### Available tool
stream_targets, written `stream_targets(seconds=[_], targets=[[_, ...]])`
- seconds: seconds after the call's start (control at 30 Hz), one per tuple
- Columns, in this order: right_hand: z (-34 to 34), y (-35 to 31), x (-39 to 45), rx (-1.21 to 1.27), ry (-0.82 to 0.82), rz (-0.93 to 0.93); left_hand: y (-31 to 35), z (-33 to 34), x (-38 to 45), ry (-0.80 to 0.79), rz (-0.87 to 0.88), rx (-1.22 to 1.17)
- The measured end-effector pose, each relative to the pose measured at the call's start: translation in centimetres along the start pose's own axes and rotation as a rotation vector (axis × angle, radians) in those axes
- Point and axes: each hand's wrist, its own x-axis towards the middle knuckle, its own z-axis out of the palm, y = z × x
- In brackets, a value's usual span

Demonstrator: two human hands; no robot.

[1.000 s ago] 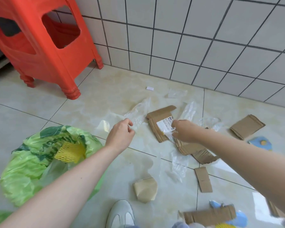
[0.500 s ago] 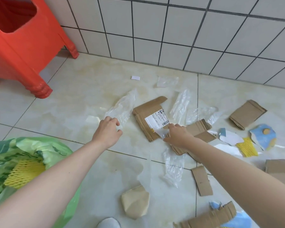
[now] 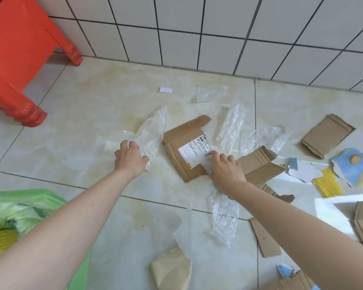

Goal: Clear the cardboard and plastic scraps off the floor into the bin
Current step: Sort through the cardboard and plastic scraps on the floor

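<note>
Both hands reach to the tiled floor to gather scraps: the left hand (image 3: 130, 159) curls its fingers on a crumpled clear plastic sheet (image 3: 151, 132), while the right hand (image 3: 225, 168) pinches clear plastic at the edge of the flattened brown cardboard piece with a white label (image 3: 176, 151), the green-lined bin (image 3: 19, 214) waiting nearby at left.

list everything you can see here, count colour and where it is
labelled cardboard: 1, brown with white label, floor centre
other cardboard scraps: at least 5, brown, right of centre, far right, lower right
clear plastic scraps: at least 5, transparent, around the cardboard, one by the wall
white paper bit: 1, near the wall
beige folded piece: 1, bottom centre
yellow foam net: 1, floor right; another in the bin
blue printed scraps: several, right side
white foam piece: 1, right edge
bin: 1, green bag liner, lower left
stool: 1, red, upper left
left hand: grips a clear plastic scrap
right hand: pinches plastic at the labelled cardboard's edge
</note>
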Motion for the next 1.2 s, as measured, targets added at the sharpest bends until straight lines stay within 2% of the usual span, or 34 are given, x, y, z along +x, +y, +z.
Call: stream_targets(seconds=[0.17, 0.3, 0.43, 0.57, 0.67, 0.77, 0.83, 1.0, 1.1, 1.2], targets=[[0.0, 0.1, 0.4, 0.012, -0.005, -0.071, 0.5, 1.4, 0.6, -0.056, -0.041, 0.087], [-1.6, -0.1, 0.6, 0.089, 0.041, -0.108, 0.4, 2.5, -1.2, 0.070, 0.006, 0.252], [-4.5, -0.9, 0.3, 0.446, 0.111, -0.108, -0.2, 2.8, -2.3, 0.142, -0.010, -0.075], [-8.5, -1.3, -0.9, 0.756, 0.191, -0.043, -0.2, 1.4, -2.9, 0.192, -0.139, -0.396], [-10.4, -0.1, -1.5, 0.855, 0.256, 0.027, 0.2, -0.1, -2.8, 0.263, -0.234, -0.620], [-10.9, 2.4, -2.3, 0.810, 0.272, 0.053, 0.7, -1.5, -2.3, 0.262, -0.247, -0.841], [-10.4, 4.7, -2.9, 0.753, 0.249, 0.086, 1.2, -1.7, -2.0, 0.218, -0.240, -0.888], [-8.4, 9.0, -4.7, 0.553, 0.058, 0.100, 4.2, -0.9, -3.9, 0.048, -0.150, -0.815], [-6.9, 10.0, -4.9, 0.367, -0.030, -0.005, 5.5, 0.7, -4.7, -0.035, -0.107, -0.741], [-5.2, 10.4, -3.9, 0.170, -0.013, -0.142, 6.3, 2.1, -4.6, -0.036, -0.091, -0.587]])
